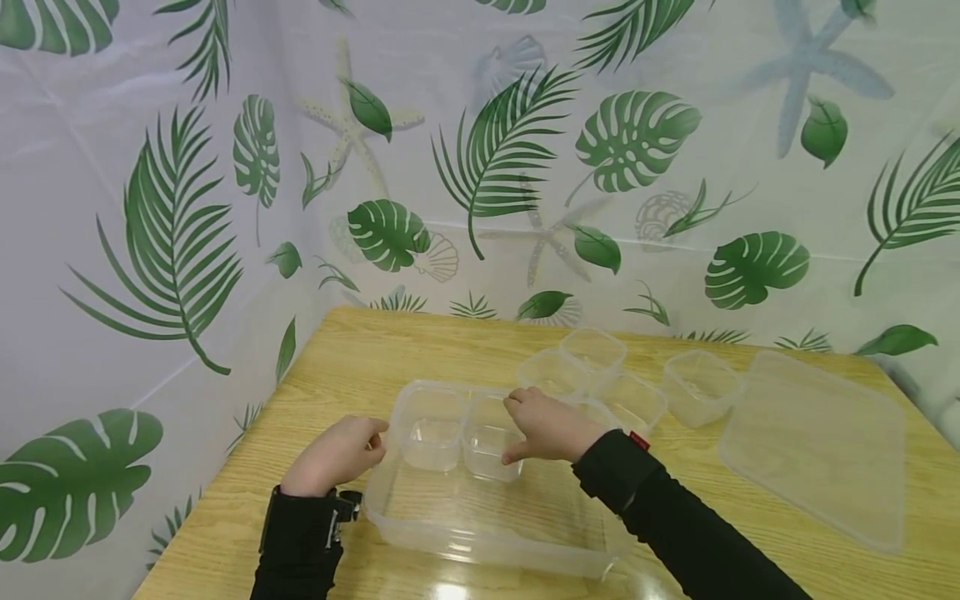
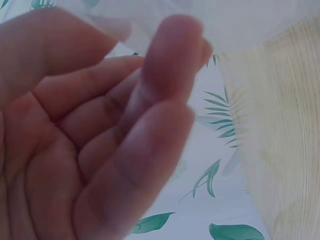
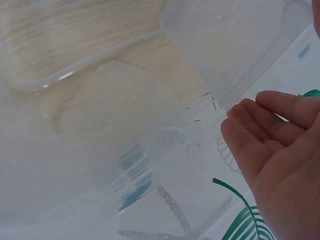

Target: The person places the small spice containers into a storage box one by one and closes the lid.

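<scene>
A large clear plastic box [image 1: 487,546] lies on the wooden table. Two small clear containers stand side by side at its far end, a left one [image 1: 431,446] and a right one [image 1: 487,458]. My right hand [image 1: 551,425] reaches over the right container, fingers near its far rim and thumb near its near edge. In the right wrist view, the fingers of that hand [image 3: 272,135] are fairly straight beside a clear wall. At the box's left side is my left hand [image 1: 337,454], fingers loosely bent. The left wrist view shows nothing held in that hand [image 2: 100,120].
More small clear containers stand behind and right of the box, among them one farthest back [image 1: 592,350] and one apart [image 1: 697,387]. A large flat translucent lid [image 1: 817,450] lies at the right. Leaf-printed sheeting [image 1: 480,167] hangs behind the table.
</scene>
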`<state>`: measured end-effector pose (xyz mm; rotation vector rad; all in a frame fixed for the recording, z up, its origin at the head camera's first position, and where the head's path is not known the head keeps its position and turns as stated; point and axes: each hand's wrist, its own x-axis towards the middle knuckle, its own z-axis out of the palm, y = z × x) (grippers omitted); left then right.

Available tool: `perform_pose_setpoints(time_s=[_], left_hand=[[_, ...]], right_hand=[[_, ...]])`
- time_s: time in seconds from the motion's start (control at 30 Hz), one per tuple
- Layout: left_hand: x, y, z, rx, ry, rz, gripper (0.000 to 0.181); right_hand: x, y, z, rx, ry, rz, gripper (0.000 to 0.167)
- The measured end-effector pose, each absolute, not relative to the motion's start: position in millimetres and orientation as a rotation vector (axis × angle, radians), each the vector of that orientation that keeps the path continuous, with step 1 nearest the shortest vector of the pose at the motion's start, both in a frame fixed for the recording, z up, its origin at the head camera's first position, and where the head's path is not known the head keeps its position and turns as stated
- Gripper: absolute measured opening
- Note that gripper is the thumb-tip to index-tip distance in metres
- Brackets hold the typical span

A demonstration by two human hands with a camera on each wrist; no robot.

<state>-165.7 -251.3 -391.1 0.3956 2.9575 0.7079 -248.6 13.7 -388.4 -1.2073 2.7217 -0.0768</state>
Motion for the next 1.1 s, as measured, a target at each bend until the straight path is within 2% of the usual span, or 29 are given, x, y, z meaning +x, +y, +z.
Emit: perform_pose_setpoints(time_s=[0.63,1.1], left_hand=[[-163.8,-251.2,-390.0,0.346,2.913,0.77,0.015],[-163.0,-251.4,-390.2,0.339,2.908,0.771,0.013]], right_hand=[[-246.7,14.7,-389.1,-1.178,2.732,-0.101,0.075],[-247.5,16.2,-390.0,-1.201,2.71,-0.12,0.075]])
